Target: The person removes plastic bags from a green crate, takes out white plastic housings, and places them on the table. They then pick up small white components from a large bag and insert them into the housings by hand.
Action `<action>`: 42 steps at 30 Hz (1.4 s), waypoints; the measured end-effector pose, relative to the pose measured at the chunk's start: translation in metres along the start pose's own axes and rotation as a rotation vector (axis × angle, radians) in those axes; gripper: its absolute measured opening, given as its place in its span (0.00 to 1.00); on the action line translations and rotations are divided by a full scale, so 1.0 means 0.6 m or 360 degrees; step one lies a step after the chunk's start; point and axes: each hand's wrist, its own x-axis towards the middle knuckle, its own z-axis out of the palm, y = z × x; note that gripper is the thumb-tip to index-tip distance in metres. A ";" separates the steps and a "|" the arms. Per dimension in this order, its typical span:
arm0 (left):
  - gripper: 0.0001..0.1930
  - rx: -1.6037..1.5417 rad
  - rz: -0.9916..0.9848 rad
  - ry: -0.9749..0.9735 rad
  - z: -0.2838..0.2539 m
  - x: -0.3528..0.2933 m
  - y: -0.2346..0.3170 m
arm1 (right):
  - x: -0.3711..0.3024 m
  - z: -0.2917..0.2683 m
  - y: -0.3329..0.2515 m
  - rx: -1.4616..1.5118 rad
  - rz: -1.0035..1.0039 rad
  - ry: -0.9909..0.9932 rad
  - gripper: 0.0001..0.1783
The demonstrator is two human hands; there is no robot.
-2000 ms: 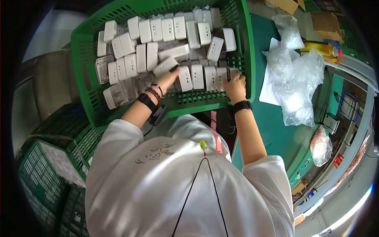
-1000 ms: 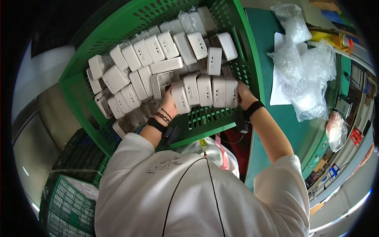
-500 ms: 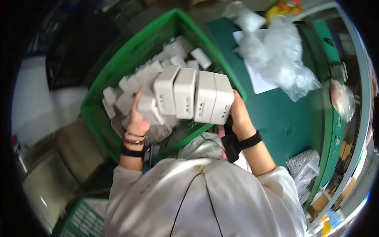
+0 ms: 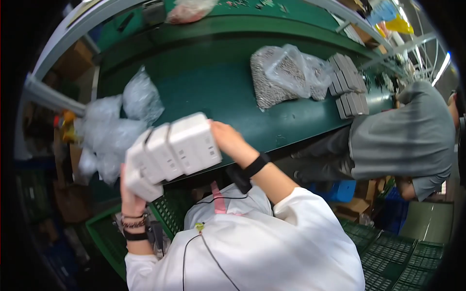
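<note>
Between my two hands I hold a row of white boxes (image 4: 177,148), pressed together side by side and tilted, with small dark slots on their near faces. My left hand (image 4: 130,194) is closed against the left end of the row, where one box sits lower than the others. At the right end my right hand (image 4: 230,138) grips the last box, its fingers partly hidden behind it. The row is held above the near edge of the green workbench (image 4: 213,97). Part of a green crate (image 4: 104,242) shows below my left hand.
Clear plastic bags (image 4: 119,131) lie on the bench at left. Farther right are a bag of small grey pieces (image 4: 276,77) and stacked grey-white boxes (image 4: 347,80). A person in a grey shirt (image 4: 403,138) bends beside the bench at right. Green crates (image 4: 403,257) stand at lower right.
My view has swung right, from the green crate full of white boxes to the workbench. The row of boxes has moved with my hands, away from over the crate, still gripped at both ends.
</note>
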 end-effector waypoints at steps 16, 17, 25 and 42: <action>0.36 0.0244 -0.1198 0.0117 0.129 0.292 -0.143 | 0.129 -0.217 0.342 -0.0090 0.0990 -0.0391 0.38; 0.36 0.0087 -0.1173 0.0073 0.132 0.279 -0.143 | 0.118 -0.213 0.357 -0.0219 0.0800 -0.0273 0.36; 0.35 0.1822 -0.0055 0.0141 0.129 0.240 -0.232 | 0.048 -0.203 0.320 0.0416 0.0424 -0.0150 0.34; 0.20 0.2429 0.0253 0.0422 0.124 0.291 -0.164 | -0.056 -0.284 0.401 -0.0404 0.0642 0.0706 0.25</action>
